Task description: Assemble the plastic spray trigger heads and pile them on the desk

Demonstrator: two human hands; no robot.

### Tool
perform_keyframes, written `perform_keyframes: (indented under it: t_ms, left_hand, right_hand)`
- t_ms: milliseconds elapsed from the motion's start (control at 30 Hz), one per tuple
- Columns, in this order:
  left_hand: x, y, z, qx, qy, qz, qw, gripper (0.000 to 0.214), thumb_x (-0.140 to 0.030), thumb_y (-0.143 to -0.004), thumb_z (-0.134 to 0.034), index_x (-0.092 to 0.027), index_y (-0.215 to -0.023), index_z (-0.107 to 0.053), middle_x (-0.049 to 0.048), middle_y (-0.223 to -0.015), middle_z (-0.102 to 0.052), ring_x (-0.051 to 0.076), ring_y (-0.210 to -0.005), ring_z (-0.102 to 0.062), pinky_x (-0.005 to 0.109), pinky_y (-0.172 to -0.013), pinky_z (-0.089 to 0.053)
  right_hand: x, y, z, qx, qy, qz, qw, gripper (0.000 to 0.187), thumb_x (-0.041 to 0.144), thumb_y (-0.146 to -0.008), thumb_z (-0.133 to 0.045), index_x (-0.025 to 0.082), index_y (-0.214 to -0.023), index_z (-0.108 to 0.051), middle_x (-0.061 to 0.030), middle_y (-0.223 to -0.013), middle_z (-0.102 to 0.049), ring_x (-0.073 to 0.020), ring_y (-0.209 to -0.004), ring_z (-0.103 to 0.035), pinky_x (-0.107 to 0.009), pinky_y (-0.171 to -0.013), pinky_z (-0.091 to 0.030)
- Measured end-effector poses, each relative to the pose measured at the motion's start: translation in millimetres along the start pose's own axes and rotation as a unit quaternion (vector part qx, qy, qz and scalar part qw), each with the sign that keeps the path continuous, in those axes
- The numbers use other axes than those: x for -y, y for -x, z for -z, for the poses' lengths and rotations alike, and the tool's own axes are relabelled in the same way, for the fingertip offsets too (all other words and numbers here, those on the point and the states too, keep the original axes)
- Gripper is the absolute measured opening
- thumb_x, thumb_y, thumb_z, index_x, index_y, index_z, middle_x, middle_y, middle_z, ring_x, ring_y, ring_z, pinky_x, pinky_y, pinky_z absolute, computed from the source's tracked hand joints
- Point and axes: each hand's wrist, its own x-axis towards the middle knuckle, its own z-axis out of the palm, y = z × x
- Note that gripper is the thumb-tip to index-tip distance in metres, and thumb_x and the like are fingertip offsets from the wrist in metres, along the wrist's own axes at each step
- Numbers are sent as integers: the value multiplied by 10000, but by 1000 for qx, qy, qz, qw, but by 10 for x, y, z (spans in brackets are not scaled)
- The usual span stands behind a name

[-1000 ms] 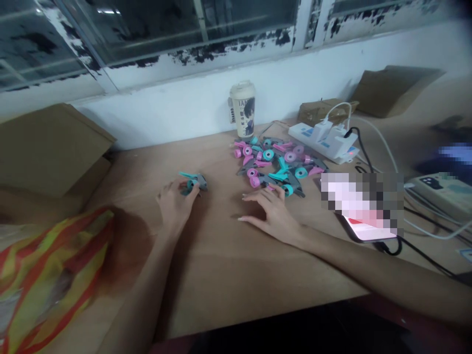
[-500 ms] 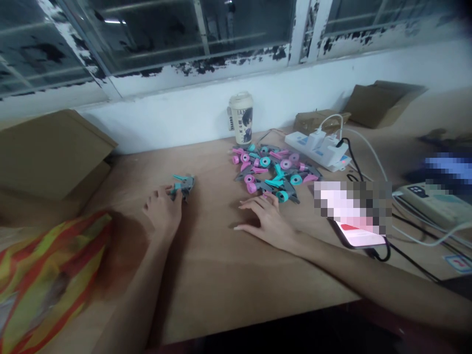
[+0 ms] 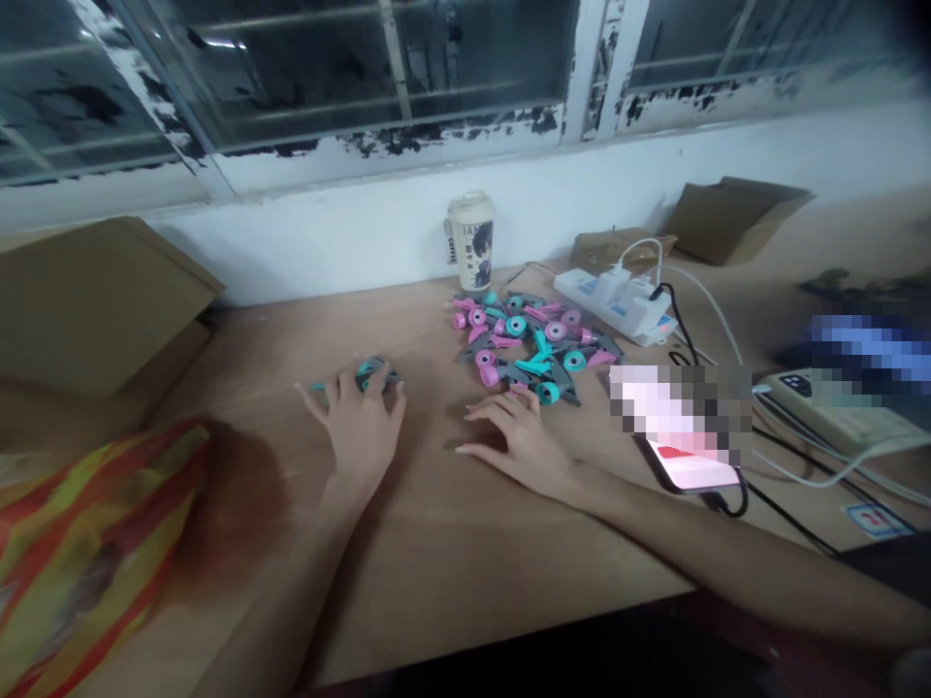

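Single head-worn cam, wearer's side of the table [image 3: 436,572], facing forward and down. Close on the left hand [image 3: 360,427] and right hand [image 3: 520,441], both around mid-frame. Wall [image 3: 327,242] and window [image 3: 472,58] fill the top. Slight roll: table's near edge climbs rightward along the bottom.

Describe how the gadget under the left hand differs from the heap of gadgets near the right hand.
The gadget is single; the heap has many, jumbled together. The gadget shows teal and gray; the heap adds pink. The left hand partly covers the gadget, while the heap, beside the right hand, is mostly uncovered. Both have teal and gray parts.
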Motion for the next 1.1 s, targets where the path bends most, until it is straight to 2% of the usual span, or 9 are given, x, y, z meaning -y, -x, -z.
perform_keyframes:
  t_ms: [100,167,300,433,567,667,733,900,1100]
  left_hand:
    - [-183,-12,-31,46,76,-75,993,241,-262,-857,-488,-206,-1046,-626,124,-1163,-561,311,-1110,-471,544,-1005,-288]
    - [-318,-35,-121,94,157,-97,978,228,-264,-867,-477,-190,-1032,-616,104,-1069,-583,259,-1032,-519,437,-935,-400]
    - [-592,-113,-360,183,260,-46,947,295,-335,-823,-556,-193,-1082,-562,66,-973,-592,203,-871,-577,340,-786,-482]
    - [-785,-210,-501,227,250,-29,941,348,-312,-796,-580,-205,-1126,-549,84,-1049,-542,216,-897,-573,335,-744,-488]
    - [-811,-206,-482,202,247,-40,947,297,-241,-792,-557,-147,-1074,-561,122,-1108,-487,245,-988,-540,364,-810,-476]
    - [-735,-84,-382,179,283,-67,940,304,-131,-794,-488,-171,-1092,-535,93,-1076,-516,218,-968,-546,351,-808,-479]
    - [-663,28,-294,170,297,-65,937,303,-111,-783,-500,-188,-1073,-538,65,-1027,-552,205,-930,-562,342,-802,-480]
    - [-491,248,-90,141,324,-21,935,222,-245,-770,-626,-201,-982,-578,11,-884,-601,143,-728,-587,267,-696,-495]
    - [-428,288,-10,126,348,10,929,277,-398,-761,-646,-210,-962,-615,17,-872,-628,142,-702,-597,272,-662,-504]
  right_hand:
    - [37,-20,37,-19,-27,17,999,151,357,-844,-582,219,-903,-597,6,-917,-687,-162,-933,-601,-422,-1019,-243]
    - [68,-33,68,-40,-45,40,997,79,293,-850,-580,219,-857,-605,21,-853,-693,-146,-864,-611,-403,-1004,-260]
    - [105,-47,111,-72,-76,74,992,57,254,-847,-572,223,-820,-610,23,-810,-694,-143,-823,-611,-374,-946,-322]
    - [102,-56,116,-82,-89,76,990,59,253,-845,-571,221,-812,-609,27,-771,-682,-135,-780,-599,-364,-906,-349]
    - [67,-77,117,-98,-80,67,990,54,254,-850,-565,222,-830,-602,22,-789,-674,-133,-789,-597,-359,-902,-352]
    - [22,-91,133,-107,-43,51,992,77,233,-855,-538,220,-906,-595,-6,-886,-668,-152,-880,-583,-362,-892,-355]
    - [-4,-94,143,-94,-8,39,995,171,201,-839,-525,216,-1001,-580,-32,-988,-647,-176,-958,-557,-375,-895,-351]
    - [-19,-77,126,-53,18,22,998,391,201,-761,-554,213,-1149,-513,-68,-1167,-579,-223,-1103,-497,-422,-972,-304]
    - [-4,-72,122,-18,-26,25,999,547,455,-747,-633,229,-1215,-462,-71,-1192,-595,-231,-1135,-513,-467,-1059,-203]
